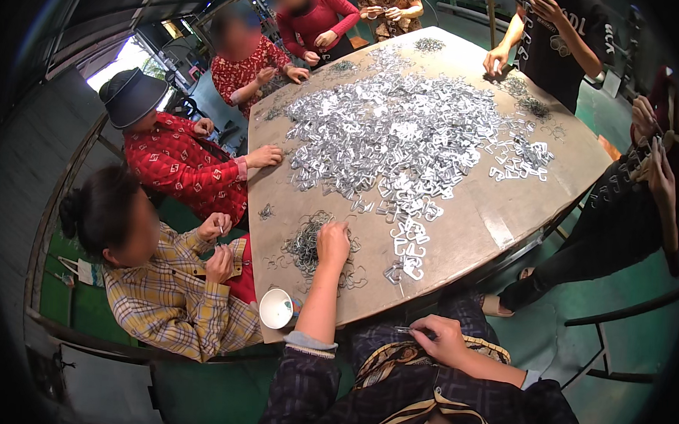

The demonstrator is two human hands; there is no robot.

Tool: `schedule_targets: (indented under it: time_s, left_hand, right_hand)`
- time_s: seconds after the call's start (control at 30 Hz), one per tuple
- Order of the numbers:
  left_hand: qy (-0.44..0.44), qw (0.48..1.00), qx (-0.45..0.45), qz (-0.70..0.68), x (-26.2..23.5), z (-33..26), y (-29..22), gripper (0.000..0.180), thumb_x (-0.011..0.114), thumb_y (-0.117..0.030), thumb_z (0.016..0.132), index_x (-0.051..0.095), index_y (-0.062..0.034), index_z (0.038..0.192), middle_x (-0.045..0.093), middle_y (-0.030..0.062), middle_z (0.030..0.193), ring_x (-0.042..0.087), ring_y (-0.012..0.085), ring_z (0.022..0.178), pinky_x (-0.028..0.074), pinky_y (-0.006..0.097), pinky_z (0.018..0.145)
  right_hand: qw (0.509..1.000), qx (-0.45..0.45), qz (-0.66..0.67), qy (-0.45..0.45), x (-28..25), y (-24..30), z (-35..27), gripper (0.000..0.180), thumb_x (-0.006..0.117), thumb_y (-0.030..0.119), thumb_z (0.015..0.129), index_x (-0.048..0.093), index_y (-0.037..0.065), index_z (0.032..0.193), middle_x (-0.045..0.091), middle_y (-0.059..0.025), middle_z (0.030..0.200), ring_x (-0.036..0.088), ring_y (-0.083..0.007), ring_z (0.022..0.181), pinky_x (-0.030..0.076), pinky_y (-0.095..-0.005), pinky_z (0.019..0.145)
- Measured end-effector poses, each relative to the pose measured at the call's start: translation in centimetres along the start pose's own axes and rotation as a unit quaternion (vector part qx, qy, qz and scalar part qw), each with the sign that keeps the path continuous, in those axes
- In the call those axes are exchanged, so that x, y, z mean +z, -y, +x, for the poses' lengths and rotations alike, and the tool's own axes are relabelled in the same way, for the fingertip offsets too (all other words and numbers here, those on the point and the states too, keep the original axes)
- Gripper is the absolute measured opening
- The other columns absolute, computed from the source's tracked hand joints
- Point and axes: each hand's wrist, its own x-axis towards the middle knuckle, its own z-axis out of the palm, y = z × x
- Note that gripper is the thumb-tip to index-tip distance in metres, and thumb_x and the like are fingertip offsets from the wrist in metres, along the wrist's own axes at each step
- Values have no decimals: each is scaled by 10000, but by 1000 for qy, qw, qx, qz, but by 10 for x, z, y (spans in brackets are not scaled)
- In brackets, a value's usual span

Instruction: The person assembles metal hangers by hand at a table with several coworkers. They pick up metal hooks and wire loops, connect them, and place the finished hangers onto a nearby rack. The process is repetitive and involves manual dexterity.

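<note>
My left hand (333, 244) reaches onto the table at the right side of a small heap of dark wire clips (306, 239). Its fingers are curled in; whatever they hold, if anything, is hidden. Low in front of my lap, my right hand (441, 339) pinches a small, shiny metal hook (403, 330) between thumb and fingers. A broad pile of flat silvery metal hooks (388, 131) covers the middle of the table. A strand of these hooks (409, 249) trails toward my side, right of my left hand.
A white cup (276, 308) stands at the near left corner of the brown table (499, 211). Several people work around it, one in a plaid shirt (161, 299) close on my left. Smaller wire heaps (535, 107) lie along the edges. A dark metal chair frame (603, 345) stands at right.
</note>
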Motion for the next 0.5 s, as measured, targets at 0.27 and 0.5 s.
schedule_targets:
  time_s: [0.27, 0.5]
  left_hand:
    - [57, 985, -8, 161, 35, 41, -8, 123, 587, -22, 763, 703, -14, 723, 683, 155, 784, 672, 323, 773, 551, 406, 705]
    - [76, 981, 10, 179, 36, 46, -7, 109, 602, -24, 756, 699, -7, 710, 693, 165, 808, 686, 318, 784, 555, 399, 697]
  right_hand:
    - [999, -20, -30, 10, -1, -3, -4, 100, 727, 62, 786, 679, 40, 870, 674, -113, 792, 666, -275, 702, 531, -342, 616]
    - [1000, -15, -25, 6, 1, -7, -2, 108, 718, 45, 786, 674, 37, 884, 667, -118, 799, 662, -290, 717, 529, -347, 631]
